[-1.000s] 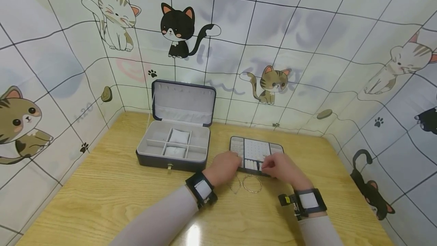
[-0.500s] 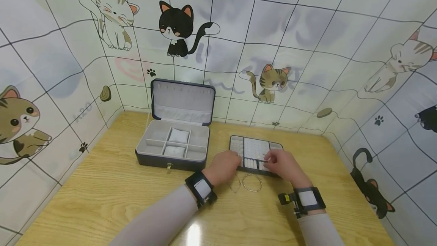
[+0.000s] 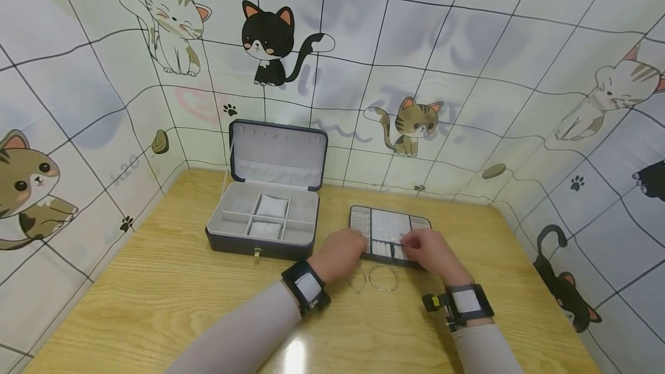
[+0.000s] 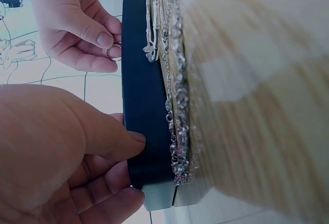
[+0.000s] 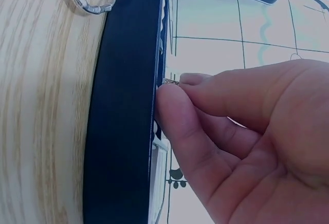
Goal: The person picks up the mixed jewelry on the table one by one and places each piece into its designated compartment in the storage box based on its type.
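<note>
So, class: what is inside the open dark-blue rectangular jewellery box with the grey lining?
The open dark-blue jewellery box shows grey dividers and two pale cushions in the middle compartments. The side compartments look bare; its near wall hides the front floor strip.
</note>
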`<state>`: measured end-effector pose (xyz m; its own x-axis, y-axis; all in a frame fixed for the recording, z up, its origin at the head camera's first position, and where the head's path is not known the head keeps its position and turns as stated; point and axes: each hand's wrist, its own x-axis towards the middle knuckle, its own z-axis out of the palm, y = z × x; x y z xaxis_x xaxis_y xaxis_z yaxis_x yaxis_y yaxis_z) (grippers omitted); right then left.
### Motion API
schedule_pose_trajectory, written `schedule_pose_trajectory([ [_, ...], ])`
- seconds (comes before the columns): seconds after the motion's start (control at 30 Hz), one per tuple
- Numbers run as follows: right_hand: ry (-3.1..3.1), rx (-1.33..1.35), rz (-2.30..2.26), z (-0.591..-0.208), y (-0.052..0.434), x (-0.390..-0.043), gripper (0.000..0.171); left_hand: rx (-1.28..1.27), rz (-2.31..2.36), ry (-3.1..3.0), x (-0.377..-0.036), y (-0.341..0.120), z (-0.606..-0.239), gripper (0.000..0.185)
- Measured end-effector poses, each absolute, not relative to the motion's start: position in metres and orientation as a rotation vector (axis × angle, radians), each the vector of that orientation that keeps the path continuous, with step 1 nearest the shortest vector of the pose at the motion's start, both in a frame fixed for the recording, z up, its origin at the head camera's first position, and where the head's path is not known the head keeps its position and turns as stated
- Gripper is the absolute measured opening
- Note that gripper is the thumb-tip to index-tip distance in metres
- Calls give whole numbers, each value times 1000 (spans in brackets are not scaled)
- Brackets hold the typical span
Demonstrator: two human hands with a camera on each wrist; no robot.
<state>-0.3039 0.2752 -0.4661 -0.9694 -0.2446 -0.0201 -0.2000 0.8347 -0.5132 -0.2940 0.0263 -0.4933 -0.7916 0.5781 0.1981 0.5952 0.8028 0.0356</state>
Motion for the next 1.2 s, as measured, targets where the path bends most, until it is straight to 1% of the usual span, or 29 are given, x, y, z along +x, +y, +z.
schedule_pose_trajectory([
  [0.53, 2941, -320, -741, -471, 267, -306, 11, -920, -155, -2813, -293, 26, -492, 15],
  [0.77, 2953, -329, -730, -474, 266, -308, 14, -923, -157, -2812, -294, 26, -495, 15],
  [1.0, 2959, -316, -743, -473, 267, -307, 11, -932, -159, -2805, -294, 25, -493, 15],
  [1.2, 2963, -298, -753, -471, 267, -306, 13, -931, -163, -2803, -293, 25, -491, 15],
])
